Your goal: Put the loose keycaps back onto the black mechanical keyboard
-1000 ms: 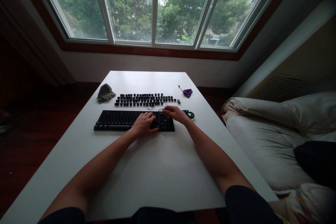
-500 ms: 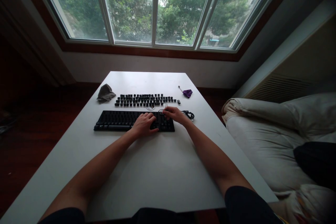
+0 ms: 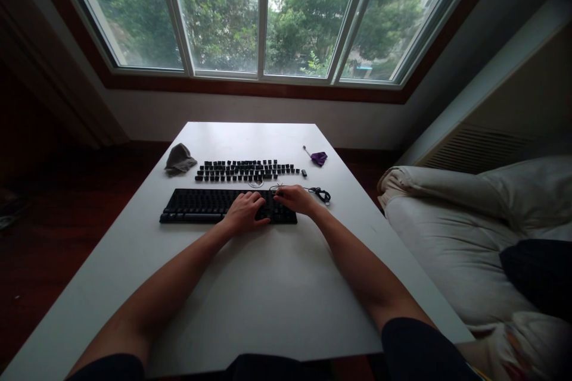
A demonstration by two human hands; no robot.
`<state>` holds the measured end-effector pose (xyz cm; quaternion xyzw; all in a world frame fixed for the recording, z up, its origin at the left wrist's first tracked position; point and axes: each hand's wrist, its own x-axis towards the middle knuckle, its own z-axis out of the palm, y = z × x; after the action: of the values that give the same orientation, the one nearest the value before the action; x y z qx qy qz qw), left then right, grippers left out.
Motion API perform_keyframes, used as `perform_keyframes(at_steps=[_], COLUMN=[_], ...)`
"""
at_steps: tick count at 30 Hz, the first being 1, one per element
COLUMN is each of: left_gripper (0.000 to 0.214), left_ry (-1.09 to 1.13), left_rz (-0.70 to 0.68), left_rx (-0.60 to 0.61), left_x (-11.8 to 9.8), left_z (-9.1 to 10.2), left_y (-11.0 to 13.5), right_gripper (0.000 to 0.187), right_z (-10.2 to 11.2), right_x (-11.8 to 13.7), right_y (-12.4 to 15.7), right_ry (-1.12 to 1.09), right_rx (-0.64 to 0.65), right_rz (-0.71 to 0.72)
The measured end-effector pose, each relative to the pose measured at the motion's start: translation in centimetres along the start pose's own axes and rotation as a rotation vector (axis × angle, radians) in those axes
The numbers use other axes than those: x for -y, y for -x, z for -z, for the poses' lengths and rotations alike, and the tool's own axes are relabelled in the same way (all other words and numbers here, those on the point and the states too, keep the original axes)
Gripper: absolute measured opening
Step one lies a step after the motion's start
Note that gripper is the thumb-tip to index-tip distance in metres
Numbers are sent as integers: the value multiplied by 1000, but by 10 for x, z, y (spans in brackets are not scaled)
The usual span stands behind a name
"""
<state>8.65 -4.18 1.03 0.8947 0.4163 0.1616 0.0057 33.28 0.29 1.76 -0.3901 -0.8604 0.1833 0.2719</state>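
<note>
A black keyboard [image 3: 196, 203] lies across the white table. My left hand [image 3: 245, 212] rests on its right-hand part, fingers stretched over the keys and thumb out along the front edge. Above the top of the number-pad side, my right hand [image 3: 292, 197] is closed in a pinch. Thin wire ends showing by its fingertips look like a wire keycap puller [image 3: 279, 185]; most of it is hidden by the fingers. Loose black keycaps [image 3: 236, 171] stand in rows behind the keyboard. Whether a keycap is caught in the wires is too small to tell.
A grey cloth [image 3: 180, 159] lies at the back left of the table [image 3: 268, 297]. At the back right are a purple cloth [image 3: 319, 158] and a small thin-handled brush [image 3: 306, 150]. A bundled black cable [image 3: 322, 194] sits right of the keyboard. A couch [image 3: 438, 220] stands to the right.
My right hand has shifted slightly left and lower over the keyboard, and the wire ends have moved with it. My left hand has stayed in place.
</note>
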Motion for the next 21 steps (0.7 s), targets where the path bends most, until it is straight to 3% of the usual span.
perform_keyframes(at_steps=[4, 8, 11, 16, 21], left_gripper=[44, 44, 44, 45, 44], left_ry=[-14, -17, -19, -18, -2], left_rz=[0, -7, -12, -7, -1], left_rx=[4, 0, 0, 0, -1], left_x=[0, 1, 1, 1, 1], left_z=[0, 0, -1, -1, -1], left_y=[-1, -1, 0, 1, 0], right_gripper=[30, 32, 37, 44, 40], right_z=[-1, -2, -4, -5, -5], right_x=[-2, -8, -10, -12, -8], right_y=[2, 4, 4, 0, 0], right_ry=[28, -89, -268, -641, -520], right_rx=[-3, 1, -22, -208, -137], right_rz=[-3, -51, -107, -215, -166])
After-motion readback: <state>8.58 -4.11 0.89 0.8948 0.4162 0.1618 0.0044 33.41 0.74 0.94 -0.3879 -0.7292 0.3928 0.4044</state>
